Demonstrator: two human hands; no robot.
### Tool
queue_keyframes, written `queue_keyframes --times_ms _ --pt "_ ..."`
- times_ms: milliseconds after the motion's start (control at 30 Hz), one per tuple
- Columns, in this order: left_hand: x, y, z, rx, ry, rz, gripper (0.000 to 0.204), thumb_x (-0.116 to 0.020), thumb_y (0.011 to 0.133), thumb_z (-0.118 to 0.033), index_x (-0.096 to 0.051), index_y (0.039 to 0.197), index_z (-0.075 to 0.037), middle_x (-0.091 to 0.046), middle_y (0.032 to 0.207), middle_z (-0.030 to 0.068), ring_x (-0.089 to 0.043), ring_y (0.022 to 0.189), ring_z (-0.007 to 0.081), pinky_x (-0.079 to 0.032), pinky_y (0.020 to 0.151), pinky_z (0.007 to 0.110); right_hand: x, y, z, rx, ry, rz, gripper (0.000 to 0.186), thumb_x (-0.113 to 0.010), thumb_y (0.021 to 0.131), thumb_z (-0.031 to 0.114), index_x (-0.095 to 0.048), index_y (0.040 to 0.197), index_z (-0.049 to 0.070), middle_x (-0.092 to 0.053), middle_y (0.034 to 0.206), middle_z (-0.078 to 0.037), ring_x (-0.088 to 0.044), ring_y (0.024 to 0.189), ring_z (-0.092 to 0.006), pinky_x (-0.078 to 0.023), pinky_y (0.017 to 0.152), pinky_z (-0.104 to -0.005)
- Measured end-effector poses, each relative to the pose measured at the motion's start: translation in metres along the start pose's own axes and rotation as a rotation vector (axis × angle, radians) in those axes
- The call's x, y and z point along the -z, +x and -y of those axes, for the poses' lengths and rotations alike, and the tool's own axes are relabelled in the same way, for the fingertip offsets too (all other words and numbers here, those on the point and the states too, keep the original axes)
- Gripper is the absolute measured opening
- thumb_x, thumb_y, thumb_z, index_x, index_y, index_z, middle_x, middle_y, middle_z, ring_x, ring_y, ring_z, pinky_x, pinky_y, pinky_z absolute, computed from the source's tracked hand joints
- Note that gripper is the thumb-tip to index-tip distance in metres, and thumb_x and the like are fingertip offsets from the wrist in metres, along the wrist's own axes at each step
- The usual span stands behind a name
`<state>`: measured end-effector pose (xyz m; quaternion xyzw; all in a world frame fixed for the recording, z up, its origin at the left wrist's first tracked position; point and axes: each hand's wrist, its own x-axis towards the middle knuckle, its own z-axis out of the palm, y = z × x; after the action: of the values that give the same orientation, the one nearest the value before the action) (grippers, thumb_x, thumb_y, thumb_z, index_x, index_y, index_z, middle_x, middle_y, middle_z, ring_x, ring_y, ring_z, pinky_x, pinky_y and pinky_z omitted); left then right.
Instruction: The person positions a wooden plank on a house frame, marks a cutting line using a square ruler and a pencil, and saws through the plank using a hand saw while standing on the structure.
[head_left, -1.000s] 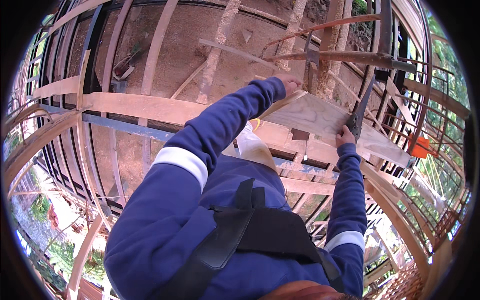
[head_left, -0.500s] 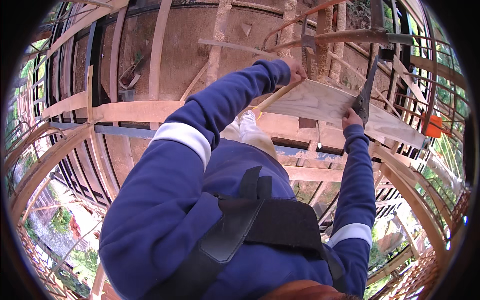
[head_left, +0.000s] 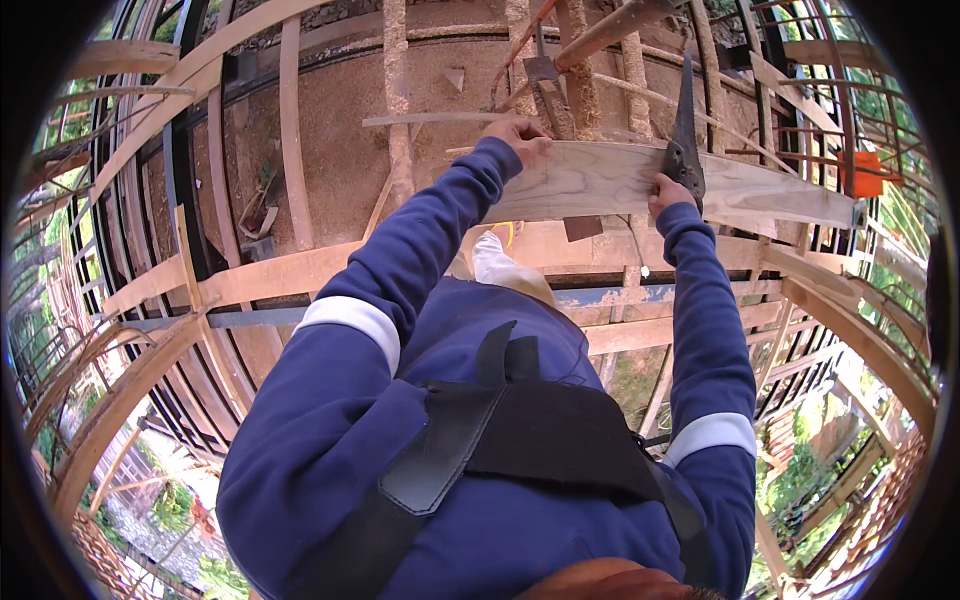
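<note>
A long pale wooden plank [head_left: 600, 180] lies across the timber frame in front of me, reaching to the right. My left hand [head_left: 518, 135] grips the top edge of its left end. At the plank's middle, my right hand [head_left: 668, 192] is closed on the lower end of a dark tapered tool [head_left: 685, 125], which points up across the plank's face. Both arms are in blue sleeves with white bands.
Curved wooden beams [head_left: 300, 270] and a blue steel bar [head_left: 230, 318] cross below the plank. Brown ground [head_left: 340, 150] lies far beneath. An orange object [head_left: 862, 172] hangs at the right. Rusty bars and a metal tool [head_left: 545, 75] stand just above my left hand.
The plank has swung from a tilted, flat pose to lying level with its broad face toward me. Both hands moved up with it.
</note>
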<state>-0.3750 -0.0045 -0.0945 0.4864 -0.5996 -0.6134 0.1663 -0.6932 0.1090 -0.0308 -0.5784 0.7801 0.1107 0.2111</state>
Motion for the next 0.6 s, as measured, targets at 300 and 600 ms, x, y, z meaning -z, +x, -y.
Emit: queue_keyframes --times_ms 300,600 --pt "-0.004 -0.007 0.018 0.062 -0.266 -0.001 0.03 -0.065 0.093 -0.017 -0.066 0.117 0.001 -0.071 0.103 0.008 -0.066 0.091 0.016 -0.051 0.084 0.028 0.001 -0.001 0.016 -0.204 -0.031 0.039 0.026 -0.056 0.082 0.016 -0.063 0.107 0.01 -0.067 0.105 -0.022 -0.062 0.102 -0.0412 -0.05 0.089 -0.0491" --pt "0.024 -0.085 -0.006 -0.185 0.364 0.161 0.047 -0.056 0.09 -0.02 -0.053 0.137 -0.013 -0.062 0.115 0.0272 -0.062 0.109 0.0379 -0.049 0.091 0.036 -0.04 -0.036 0.005 -0.3 0.054 -0.197 0.026 -0.052 0.088 0.02 -0.061 0.112 0.02 -0.066 0.111 -0.018 -0.064 0.101 -0.0401 -0.052 0.084 -0.0496"
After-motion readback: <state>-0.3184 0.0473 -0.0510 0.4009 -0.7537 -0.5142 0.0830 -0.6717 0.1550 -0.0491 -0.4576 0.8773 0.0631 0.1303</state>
